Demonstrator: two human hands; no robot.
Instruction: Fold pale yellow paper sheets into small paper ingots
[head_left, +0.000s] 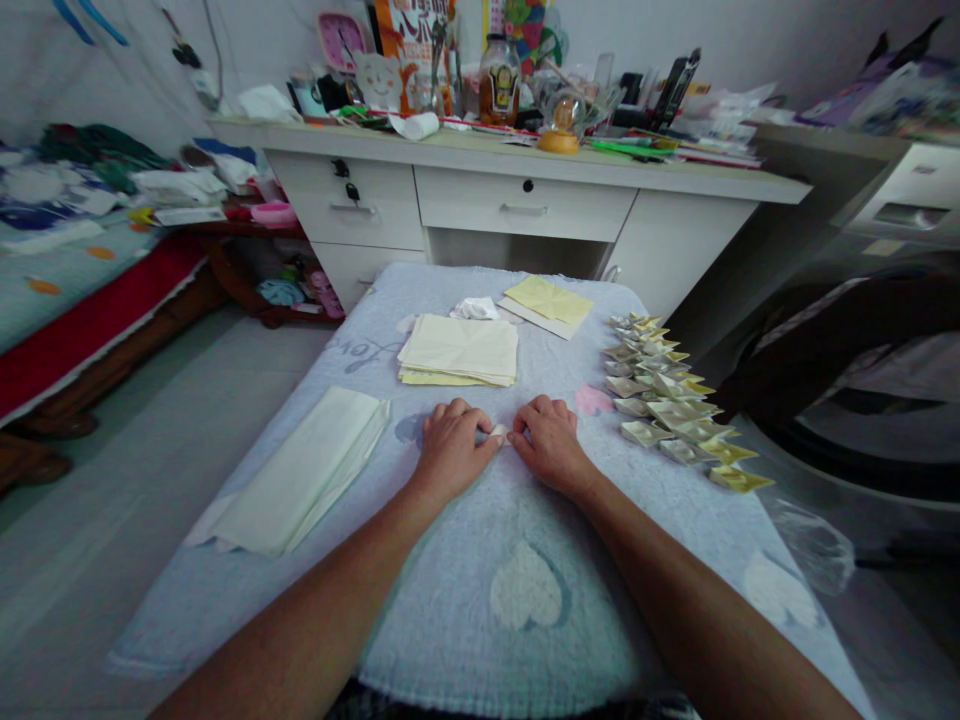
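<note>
Between my two hands, low over the cloth-covered table, is a small folded piece of paper (498,432), mostly hidden by the fingers. My left hand (454,440) pinches its left side, fingers curled. On the other side my right hand (547,440) grips it, thumb close to the left thumb. Just beyond the hands lies a stack of cream paper sheets (459,345) with yellow ones at the bottom. To the right stand rows of small folded paper boats (667,400), white and yellow. At the left rests a long folded bundle of pale paper (304,470).
Yellow and white sheets (551,302) and a crumpled white tissue (475,308) lie near the table's far end. A blue patterned cloth (420,600) covers the table. Behind it stands a white desk (525,195) with cluttered top. A clear plastic bag (814,545) hangs by the right edge.
</note>
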